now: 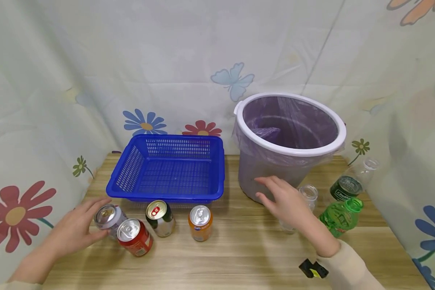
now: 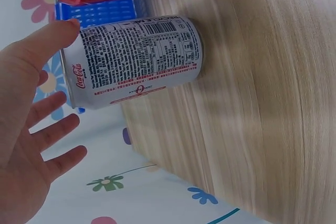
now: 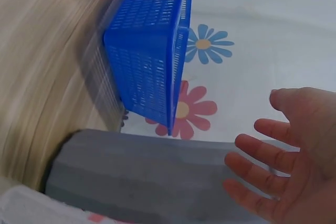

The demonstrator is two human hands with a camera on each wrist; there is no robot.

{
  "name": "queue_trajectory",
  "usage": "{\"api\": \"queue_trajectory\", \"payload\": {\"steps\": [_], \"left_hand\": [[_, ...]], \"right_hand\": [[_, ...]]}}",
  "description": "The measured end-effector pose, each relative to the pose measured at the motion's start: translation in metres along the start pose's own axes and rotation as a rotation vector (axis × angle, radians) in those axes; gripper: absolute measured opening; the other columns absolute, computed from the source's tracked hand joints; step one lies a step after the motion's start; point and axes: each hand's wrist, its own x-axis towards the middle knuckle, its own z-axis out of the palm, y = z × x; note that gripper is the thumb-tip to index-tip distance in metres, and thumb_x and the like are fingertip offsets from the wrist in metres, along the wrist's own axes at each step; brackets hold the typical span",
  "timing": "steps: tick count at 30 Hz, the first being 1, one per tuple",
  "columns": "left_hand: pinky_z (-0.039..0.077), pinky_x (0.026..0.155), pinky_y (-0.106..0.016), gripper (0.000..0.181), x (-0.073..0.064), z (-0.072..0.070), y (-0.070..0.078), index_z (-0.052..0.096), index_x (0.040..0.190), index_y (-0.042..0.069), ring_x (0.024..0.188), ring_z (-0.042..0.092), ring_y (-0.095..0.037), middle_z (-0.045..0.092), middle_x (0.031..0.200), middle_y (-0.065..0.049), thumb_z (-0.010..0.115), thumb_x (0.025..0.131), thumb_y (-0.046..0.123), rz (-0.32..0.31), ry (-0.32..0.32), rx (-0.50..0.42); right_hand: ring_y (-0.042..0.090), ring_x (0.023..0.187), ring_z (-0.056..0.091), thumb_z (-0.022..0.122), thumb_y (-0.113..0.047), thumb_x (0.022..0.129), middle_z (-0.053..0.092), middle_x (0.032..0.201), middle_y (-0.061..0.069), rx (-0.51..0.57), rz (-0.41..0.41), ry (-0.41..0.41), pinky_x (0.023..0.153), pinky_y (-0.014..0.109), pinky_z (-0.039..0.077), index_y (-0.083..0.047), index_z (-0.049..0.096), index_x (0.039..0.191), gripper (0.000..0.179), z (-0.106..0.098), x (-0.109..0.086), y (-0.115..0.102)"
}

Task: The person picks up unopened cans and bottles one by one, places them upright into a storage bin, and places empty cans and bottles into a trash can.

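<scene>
My left hand (image 1: 74, 231) reaches round the top of a white Coca-Cola can (image 2: 136, 61), thumb overlapping its upper rim and the other fingers loosely spread. Beside that can stands a red Coca-Cola can (image 1: 137, 239). A dark green and silver can (image 1: 162, 221) and an orange can (image 1: 201, 225) stand farther right. With its fingers apart and nothing in them, my right hand (image 1: 284, 199) hovers before the grey bin (image 3: 142, 174). Partly hidden behind this hand is a clear bottle (image 1: 309, 195). To its right are a green bottle (image 1: 340, 217) and a clear bottle with a dark label (image 1: 348, 185).
Behind the cans sits a blue plastic basket (image 1: 164, 197). The bin has a white rim (image 1: 291, 151) and a thin purple liner. A small black object with a yellow mark (image 1: 313, 268) lies near my right sleeve. Flower-printed curtains surround the wooden table (image 1: 232, 257).
</scene>
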Motion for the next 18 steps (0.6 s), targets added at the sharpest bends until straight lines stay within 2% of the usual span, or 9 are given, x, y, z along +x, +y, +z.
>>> {"api": "queue_trajectory", "payload": {"steps": [4,18], "left_hand": [[0.048,0.075,-0.055,0.082,0.000,0.003,-0.001,0.049,0.128,0.007,0.099,0.056,-0.037,0.054,0.119,-0.015,0.084,0.056,0.027,0.014,0.001,0.004],[0.051,0.072,-0.051,0.083,0.003,0.009,-0.003,0.050,0.129,0.012,0.098,0.056,-0.034,0.054,0.119,-0.014,0.085,0.055,0.027,0.035,-0.035,0.010]], "right_hand": [[0.021,0.095,0.062,0.065,-0.028,0.085,0.063,0.104,0.003,0.004,0.022,-0.041,0.075,0.038,0.053,-0.014,0.058,0.120,0.038,0.007,0.001,-0.001],[0.025,0.099,0.060,0.067,-0.029,0.084,0.060,0.111,0.007,0.046,0.042,-0.041,0.080,0.042,0.052,-0.013,0.056,0.124,0.045,0.026,0.005,-0.003]]}}
